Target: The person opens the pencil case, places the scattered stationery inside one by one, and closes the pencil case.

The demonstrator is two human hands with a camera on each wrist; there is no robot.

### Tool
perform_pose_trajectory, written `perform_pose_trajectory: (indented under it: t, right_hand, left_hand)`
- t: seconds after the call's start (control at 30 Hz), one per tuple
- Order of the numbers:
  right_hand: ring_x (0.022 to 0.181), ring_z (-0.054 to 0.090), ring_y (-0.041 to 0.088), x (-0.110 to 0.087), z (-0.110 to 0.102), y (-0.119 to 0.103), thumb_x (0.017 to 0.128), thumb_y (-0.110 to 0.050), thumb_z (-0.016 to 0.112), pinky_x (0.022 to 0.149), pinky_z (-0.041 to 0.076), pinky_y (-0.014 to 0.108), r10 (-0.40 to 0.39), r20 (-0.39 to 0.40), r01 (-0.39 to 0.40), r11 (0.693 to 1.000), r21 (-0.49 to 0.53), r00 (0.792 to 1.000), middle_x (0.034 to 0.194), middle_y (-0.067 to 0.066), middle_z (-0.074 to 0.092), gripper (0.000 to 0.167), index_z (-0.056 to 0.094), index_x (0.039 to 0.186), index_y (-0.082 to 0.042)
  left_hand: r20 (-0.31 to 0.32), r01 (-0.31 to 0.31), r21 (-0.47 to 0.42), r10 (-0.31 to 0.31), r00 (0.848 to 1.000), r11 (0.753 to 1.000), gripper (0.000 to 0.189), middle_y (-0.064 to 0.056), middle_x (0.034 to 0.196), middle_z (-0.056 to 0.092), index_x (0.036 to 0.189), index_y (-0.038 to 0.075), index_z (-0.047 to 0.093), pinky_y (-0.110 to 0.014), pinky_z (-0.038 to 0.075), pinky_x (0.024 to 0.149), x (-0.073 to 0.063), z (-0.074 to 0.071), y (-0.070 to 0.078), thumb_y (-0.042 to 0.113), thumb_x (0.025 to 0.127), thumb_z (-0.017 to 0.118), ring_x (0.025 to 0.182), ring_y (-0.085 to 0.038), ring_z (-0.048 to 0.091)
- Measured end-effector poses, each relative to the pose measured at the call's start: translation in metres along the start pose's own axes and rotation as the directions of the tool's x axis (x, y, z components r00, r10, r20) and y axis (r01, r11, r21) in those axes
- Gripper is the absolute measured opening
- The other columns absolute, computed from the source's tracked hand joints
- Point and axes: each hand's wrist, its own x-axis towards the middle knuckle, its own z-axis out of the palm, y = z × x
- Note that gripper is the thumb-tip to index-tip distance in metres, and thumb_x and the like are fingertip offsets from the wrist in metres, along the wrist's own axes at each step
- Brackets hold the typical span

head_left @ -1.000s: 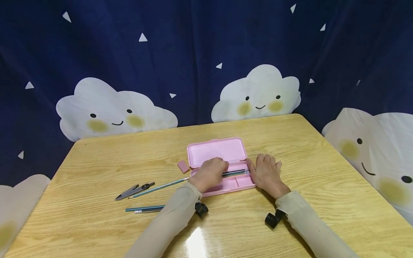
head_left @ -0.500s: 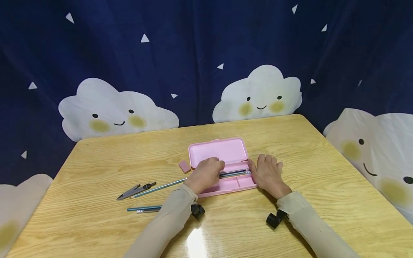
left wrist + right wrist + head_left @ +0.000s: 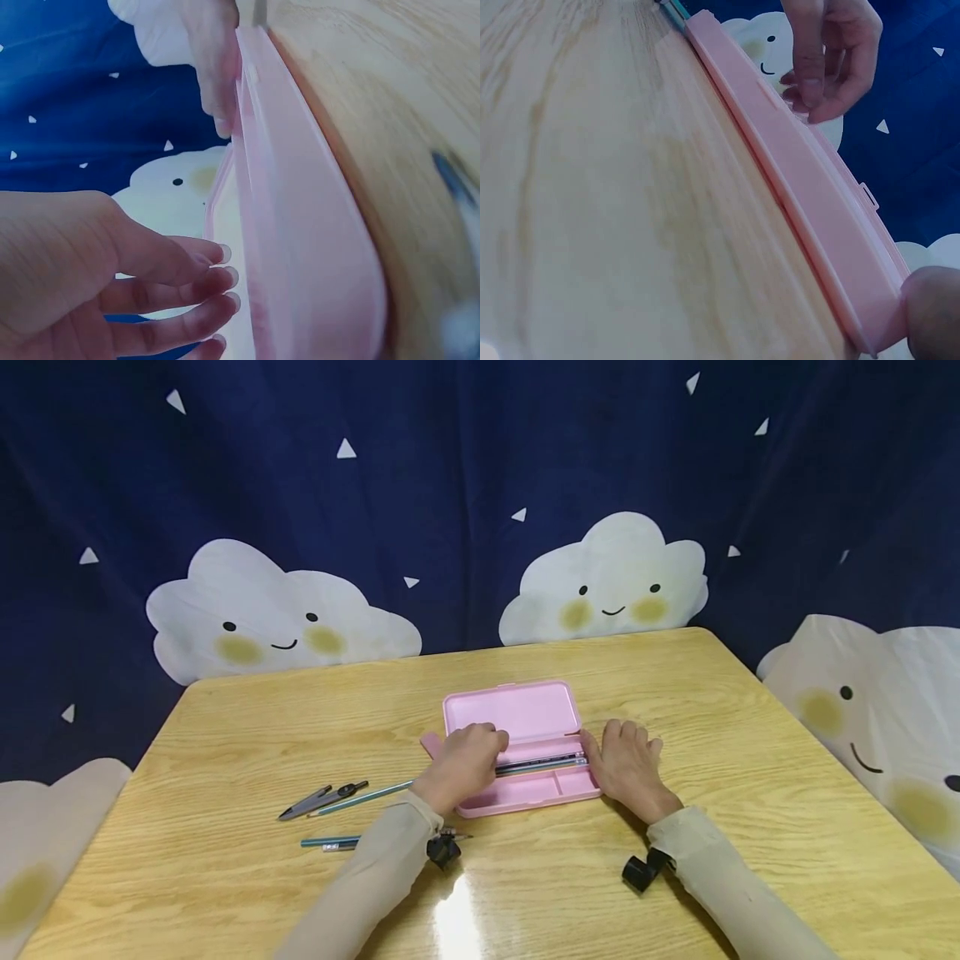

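A pink pencil case (image 3: 525, 807) lies with its lid (image 3: 517, 714) folded back, away from the person. Pencils (image 3: 536, 766) lie along its back compartment, their left ends hidden. Over the case's left part hovers the left hand (image 3: 459, 768); in the left wrist view its fingers (image 3: 176, 326) are loosely bent with nothing between them. At the right end of the case, the right hand (image 3: 626, 768) touches it, thumb along the edge and fingers extended. The right wrist view shows the thumb (image 3: 934, 311) against the end of the case.
Left of the case lie a grey compass (image 3: 322, 800) and a blue pencil (image 3: 367, 797). Nearer the person, more pencils (image 3: 330, 843) run partly under the left forearm. A pink eraser (image 3: 431, 743) is partly hidden behind the left hand. A dark curtain (image 3: 465, 485) hangs beyond the table.
My left hand has drawn back leftward over the case, showing more of the pencils inside. The right hand stays at the case's right end. The whole view has shifted slightly.
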Motion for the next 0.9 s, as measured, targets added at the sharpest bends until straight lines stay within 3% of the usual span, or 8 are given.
perform_pose_trajectory:
  t: [0.27, 0.47, 0.7, 0.9]
  right_hand:
    - [0.080, 0.039, 0.035, 0.000, 0.001, 0.001, 0.101, -0.045, 0.035, 0.071, 0.026, 0.049, 0.001, -0.001, -0.001, 1.000, -0.002, 1.000, 0.081, 0.015, 0.040, 0.049, 0.044, 0.088, 0.001]
    - [0.080, 0.039, 0.035, 0.001, 0.001, 0.001, 0.102, -0.047, 0.033, 0.071, 0.026, 0.050, 0.001, 0.004, -0.001, 1.000, 0.004, 1.000, 0.082, 0.016, 0.041, 0.051, 0.044, 0.089, 0.001]
    - [0.080, 0.039, 0.035, 0.001, 0.002, 0.002, 0.101, -0.047, 0.034, 0.071, 0.026, 0.049, 0.004, 0.005, -0.004, 1.000, 0.000, 1.000, 0.082, 0.016, 0.041, 0.050, 0.045, 0.089, 0.001]
    - [0.081, 0.040, 0.036, 0.002, 0.002, 0.001, 0.101, -0.048, 0.032, 0.071, 0.026, 0.050, 0.002, 0.002, -0.002, 1.000, 0.007, 1.000, 0.082, 0.016, 0.041, 0.053, 0.045, 0.088, 0.001]
  left_hand:
    - [-0.032, 0.025, -0.042, -0.026, 0.999, 0.999, 0.013, -0.009, 0.079, 0.064, 0.085, 0.003, 0.068, -0.037, 0.052, 0.062, -0.023, -0.002, -0.023, -0.008, 0.078, 0.066, 0.073, -0.024, 0.064]
    - [-0.075, 0.065, -0.071, -0.070, 0.995, 0.995, 0.011, -0.005, 0.072, 0.056, 0.079, 0.004, 0.064, -0.031, 0.046, 0.058, -0.038, -0.017, -0.045, -0.005, 0.081, 0.067, 0.064, -0.017, 0.053]
    - [-0.067, 0.116, -0.076, -0.121, 0.990, 0.990, 0.016, -0.002, 0.070, 0.052, 0.085, 0.002, 0.068, -0.026, 0.041, 0.056, -0.060, -0.021, -0.065, -0.012, 0.078, 0.063, 0.062, -0.014, 0.045]
    - [-0.057, 0.098, -0.075, -0.103, 0.993, 0.992, 0.015, 0.000, 0.066, 0.045, 0.076, 0.004, 0.061, -0.024, 0.035, 0.054, -0.082, -0.018, -0.076, -0.010, 0.080, 0.064, 0.061, -0.012, 0.040]
